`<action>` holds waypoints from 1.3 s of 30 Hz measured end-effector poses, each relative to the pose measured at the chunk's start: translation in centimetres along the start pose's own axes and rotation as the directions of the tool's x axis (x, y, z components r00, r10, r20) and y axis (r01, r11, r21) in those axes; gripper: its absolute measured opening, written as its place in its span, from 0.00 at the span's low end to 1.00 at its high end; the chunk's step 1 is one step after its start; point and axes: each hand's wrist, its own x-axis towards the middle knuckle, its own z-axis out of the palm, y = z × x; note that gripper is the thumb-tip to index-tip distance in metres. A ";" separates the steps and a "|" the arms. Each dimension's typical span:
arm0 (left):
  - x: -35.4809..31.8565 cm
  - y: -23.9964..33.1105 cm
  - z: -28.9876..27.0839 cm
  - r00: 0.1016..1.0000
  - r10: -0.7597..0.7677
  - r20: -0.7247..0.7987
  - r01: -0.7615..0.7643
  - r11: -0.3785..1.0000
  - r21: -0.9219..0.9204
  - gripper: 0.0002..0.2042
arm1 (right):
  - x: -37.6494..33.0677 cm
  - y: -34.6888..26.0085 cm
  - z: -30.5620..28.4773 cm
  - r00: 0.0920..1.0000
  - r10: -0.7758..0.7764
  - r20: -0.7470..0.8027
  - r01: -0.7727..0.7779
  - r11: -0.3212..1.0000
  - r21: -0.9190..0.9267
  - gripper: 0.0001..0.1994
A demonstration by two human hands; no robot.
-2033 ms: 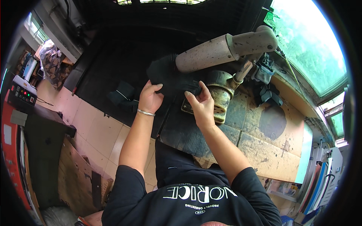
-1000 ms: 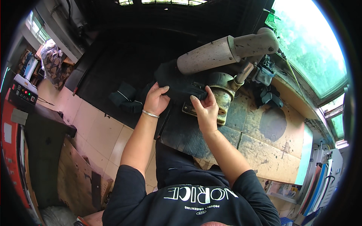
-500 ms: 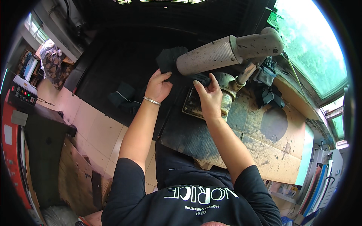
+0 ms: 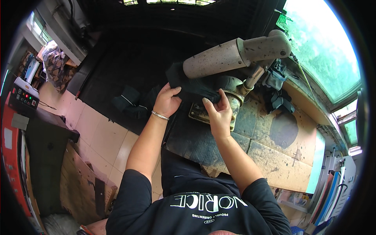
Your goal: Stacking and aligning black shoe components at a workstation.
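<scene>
A piece of dark cloth [image 4: 194, 88] spans between my two hands, just on the near side of a pale, stained cylindrical machine arm [image 4: 214, 58]. My left hand [image 4: 167, 101] pinches its left end between thumb and fingers; a metal bangle circles that wrist. At the cloth's other end, my right hand [image 4: 219, 113] grips the near right corner, beside the worn round machine base [image 4: 235, 88]. Part of the cloth passes behind the arm's end, and its edges blend into the black tabletop [image 4: 117, 58].
More dark cloth pieces [image 4: 128, 100] lie left of my left hand. Stained cardboard [image 4: 282, 156] covers the bench at right, with crumpled rags [image 4: 280, 101] by the window [image 4: 321, 51]. A control box [image 4: 25, 97] with lit buttons stands far left.
Both hands have come nearer to me, the right one more, and the left has shifted slightly right. More of the cloth now shows between them, below the machine arm.
</scene>
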 end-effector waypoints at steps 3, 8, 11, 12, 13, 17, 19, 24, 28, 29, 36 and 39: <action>-0.6 -0.3 0.0 1.000 -0.013 0.001 0.013 1.000 -0.007 0.21 | -0.7 0.0 -0.1 1.000 -0.018 -0.014 0.019 0.998 0.063 0.37; -1.2 -0.6 0.5 1.000 -0.007 0.007 0.007 1.000 0.004 0.22 | -1.3 0.0 -0.6 1.000 -0.003 -0.001 0.003 1.000 0.018 0.36; -0.4 -0.1 0.5 1.000 -0.020 0.014 0.020 1.000 -0.022 0.21 | -0.8 -0.4 -0.1 1.000 -0.004 -0.005 0.005 0.999 0.045 0.37; -0.1 0.1 0.5 1.000 -0.020 0.013 0.020 1.000 -0.022 0.21 | -0.4 -0.7 0.3 1.000 0.008 -0.006 -0.007 0.997 0.081 0.37; 0.4 0.4 0.5 1.000 -0.020 0.008 0.021 1.000 -0.014 0.21 | 0.1 -0.7 0.4 1.000 0.009 -0.006 -0.008 0.997 0.081 0.37; 2.6 1.3 0.4 1.000 -0.001 -0.003 0.001 1.000 0.021 0.20 | 2.5 -0.5 0.8 1.000 -0.016 0.002 0.016 1.000 0.008 0.37; 3.3 1.8 0.4 1.000 -0.005 0.013 0.005 0.999 0.037 0.19 | 2.9 -0.9 1.1 1.000 -0.002 -0.002 0.002 1.000 0.003 0.37; 3.5 1.8 1.2 0.999 -0.003 0.038 0.001 0.998 0.056 0.19 | 2.9 -0.4 0.7 1.000 -0.019 -0.014 0.019 1.000 0.006 0.38; 2.9 1.4 -0.1 1.000 -0.005 0.026 0.003 0.999 0.053 0.20 | 1.8 -0.6 0.7 1.000 -0.024 -0.006 0.024 1.000 0.016 0.38; 2.8 1.3 -0.1 1.000 -0.018 0.003 0.017 0.998 0.053 0.20 | 1.6 -0.6 0.6 1.000 -0.024 -0.007 0.024 1.000 0.015 0.38; 1.1 0.8 1.1 0.999 -0.047 0.009 0.047 0.999 0.013 0.19 | -0.1 -0.9 0.0 1.000 -0.005 -0.012 0.005 0.998 -0.056 0.37; 0.7 0.6 0.8 0.999 -0.040 0.035 0.039 0.999 0.025 0.18 | -0.6 -1.0 0.1 1.000 -0.010 -0.015 0.010 0.999 -0.033 0.37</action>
